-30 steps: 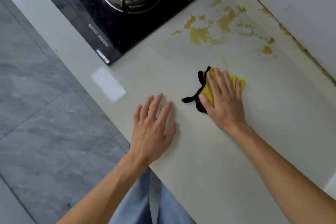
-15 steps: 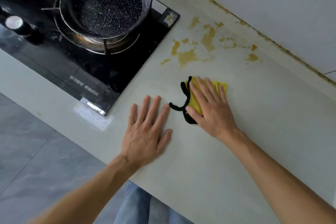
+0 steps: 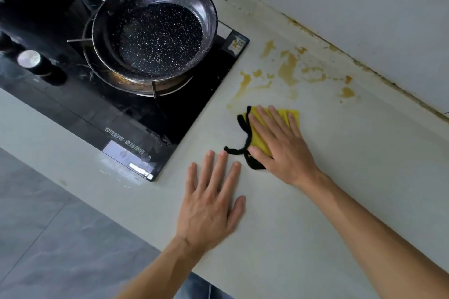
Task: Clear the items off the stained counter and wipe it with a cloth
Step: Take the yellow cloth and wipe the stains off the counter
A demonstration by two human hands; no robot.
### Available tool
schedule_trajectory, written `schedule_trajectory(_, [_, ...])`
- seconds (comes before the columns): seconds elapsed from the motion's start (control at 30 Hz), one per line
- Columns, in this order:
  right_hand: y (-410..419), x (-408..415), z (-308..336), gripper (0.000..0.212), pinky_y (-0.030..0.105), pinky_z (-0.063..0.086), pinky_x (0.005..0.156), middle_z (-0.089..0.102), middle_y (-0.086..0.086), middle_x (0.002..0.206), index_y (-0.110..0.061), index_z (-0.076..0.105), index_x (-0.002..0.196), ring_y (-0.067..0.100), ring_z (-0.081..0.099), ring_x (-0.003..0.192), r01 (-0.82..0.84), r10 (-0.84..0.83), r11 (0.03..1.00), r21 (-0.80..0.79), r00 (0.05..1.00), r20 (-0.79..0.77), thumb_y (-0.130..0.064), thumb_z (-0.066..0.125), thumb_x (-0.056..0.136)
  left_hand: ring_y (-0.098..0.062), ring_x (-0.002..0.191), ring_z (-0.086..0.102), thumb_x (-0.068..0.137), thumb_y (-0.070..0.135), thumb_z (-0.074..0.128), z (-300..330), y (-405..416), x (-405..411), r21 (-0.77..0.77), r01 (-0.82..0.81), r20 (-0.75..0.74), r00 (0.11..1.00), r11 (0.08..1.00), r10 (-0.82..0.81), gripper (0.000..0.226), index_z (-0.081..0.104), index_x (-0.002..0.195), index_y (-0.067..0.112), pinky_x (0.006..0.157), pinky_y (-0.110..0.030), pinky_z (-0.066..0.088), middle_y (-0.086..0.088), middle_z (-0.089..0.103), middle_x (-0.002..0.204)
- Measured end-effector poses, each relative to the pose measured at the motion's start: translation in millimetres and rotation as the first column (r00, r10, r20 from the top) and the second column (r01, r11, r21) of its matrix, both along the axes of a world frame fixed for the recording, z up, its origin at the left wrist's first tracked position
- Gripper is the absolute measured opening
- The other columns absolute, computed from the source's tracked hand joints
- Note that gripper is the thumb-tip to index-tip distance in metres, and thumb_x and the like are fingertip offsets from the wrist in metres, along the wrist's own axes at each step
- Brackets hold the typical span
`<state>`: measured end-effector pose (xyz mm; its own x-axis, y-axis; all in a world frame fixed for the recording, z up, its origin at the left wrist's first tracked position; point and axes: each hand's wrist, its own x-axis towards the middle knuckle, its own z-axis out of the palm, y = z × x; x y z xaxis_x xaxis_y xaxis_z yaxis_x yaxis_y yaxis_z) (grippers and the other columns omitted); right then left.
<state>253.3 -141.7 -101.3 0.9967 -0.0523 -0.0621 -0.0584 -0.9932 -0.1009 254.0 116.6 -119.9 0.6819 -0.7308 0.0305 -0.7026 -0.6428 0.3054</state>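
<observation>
a: what is the left hand (image 3: pixel 210 204) doing?
b: it lies flat on the surface (image 3: pixel 352 177), fingers straight, holding nothing.
a: and the right hand (image 3: pixel 279 147)?
b: its straight fingers press on the yellow cloth (image 3: pixel 292 115), just below the brown stains (image 3: pixel 289 69).
a: farther back?
b: a pan (image 3: pixel 155 36) on the stove (image 3: pixel 170 119).

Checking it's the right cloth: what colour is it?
Yellow cloth with black edging, under the right hand; head view.
</observation>
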Motion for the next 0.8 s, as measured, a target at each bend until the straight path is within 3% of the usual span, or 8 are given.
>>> schedule_trajectory(0.17, [-0.1,58.8,1.6,0.075,0.057,0.006,0.127,0.010,-0.003,0.174,-0.025,0.018,0.166,0.023,0.005,0.161,0.234,-0.235,0.971,-0.042,0.972,-0.004,-0.062,0.027,0.101,-0.037,0.164,0.010,0.105,0.056,0.043,-3.5,-1.1,-0.7,-0.025,-0.007,0.009,1.000,1.000,0.008,0.071,0.033,0.165,0.020,0.128,-0.064,0.013,-0.010,0.017,0.176])
schedule_trajectory(0.23, [14.6,80.7,-0.5,0.074,0.058,0.005,0.127,0.010,-0.001,0.174,-0.024,0.018,0.166,0.025,0.006,0.161,0.241,-0.241,0.970,-0.036,0.970,-0.002,-0.060,0.028,0.101,-0.037,0.164,0.011,0.105,0.056,0.042,-3.8,-1.4,-0.9,-0.035,-0.009,0.011,1.000,0.999,0.009,0.070,0.034,0.164,0.019,0.128,-0.064,0.013,-0.010,0.019,0.176])
schedule_trajectory(0.4, [9.8,40.0,-0.5,0.073,0.060,0.008,0.126,0.005,-0.004,0.175,-0.027,0.016,0.166,0.022,-0.002,0.161,-0.127,0.127,0.992,0.023,0.992,-0.002,-0.056,0.038,0.102,-0.036,0.164,0.009,0.105,0.056,0.044,-5.5,-0.6,-0.6,-0.032,-0.005,0.016,1.000,0.999,0.006,0.072,0.032,0.166,0.020,0.129,-0.063,0.011,-0.009,0.016,0.177])
schedule_trajectory(0.47, [-2.7,18.4,5.5,0.076,0.060,0.007,0.126,0.002,-0.003,0.175,-0.028,0.016,0.166,0.022,-0.003,0.161,-0.183,0.184,0.982,0.037,0.982,-0.037,-0.053,0.045,0.099,-0.036,0.164,0.010,0.104,0.057,0.045,-6.9,-0.7,-0.5,-0.038,-0.007,0.019,1.000,0.999,0.008,0.072,0.032,0.166,0.020,0.129,-0.064,0.012,-0.009,0.016,0.177])
schedule_trajectory(0.57, [2.0,3.4,16.5,0.074,0.060,0.006,0.127,0.000,0.001,0.175,-0.028,0.026,0.164,0.023,-0.003,0.161,-0.049,0.056,0.990,0.129,0.997,-0.048,-0.050,0.051,0.098,-0.036,0.164,0.010,0.104,0.057,0.046,-9.1,-0.2,-0.4,-0.045,-0.008,0.024,1.000,0.999,0.009,0.073,0.033,0.165,0.021,0.129,-0.063,0.011,-0.009,0.015,0.177])
schedule_trajectory(0.63, [16.7,-0.1,25.0,0.064,0.054,0.018,0.126,0.024,0.004,0.169,-0.023,0.048,0.152,0.026,0.018,0.158,0.036,-0.049,0.982,0.186,0.997,0.066,-0.045,0.059,0.094,-0.036,0.164,0.010,0.104,0.057,0.046,-9.4,-0.3,-0.5,-0.046,-0.007,0.026,1.000,0.999,0.009,0.072,0.033,0.165,0.021,0.129,-0.062,0.010,-0.008,0.014,0.177])
schedule_trajectory(0.7, [32.9,1.5,33.3,0.048,0.047,0.041,0.109,0.053,0.002,0.142,-0.020,0.064,0.130,0.026,0.049,0.135,0.159,-0.197,0.966,0.205,0.964,0.178,-0.048,0.062,0.091,-0.036,0.164,0.010,0.104,0.058,0.045,-8.8,-0.2,-0.4,-0.044,-0.008,0.028,1.000,0.999,0.009,0.072,0.033,0.165,0.021,0.129,-0.062,0.009,-0.008,0.014,0.177])
schedule_trajectory(0.8, [52.9,12.6,43.8,0.053,0.043,0.048,0.088,0.061,-0.001,0.114,-0.018,0.063,0.114,0.025,0.057,0.106,0.377,-0.398,0.906,0.190,0.914,0.083,-0.064,0.060,0.088,-0.036,0.164,0.010,0.105,0.058,0.044,-7.3,0.7,0.4,-0.040,-0.009,0.031,0.999,0.999,0.010,0.071,0.035,0.164,0.020,0.129,-0.062,0.010,-0.009,0.017,0.177])
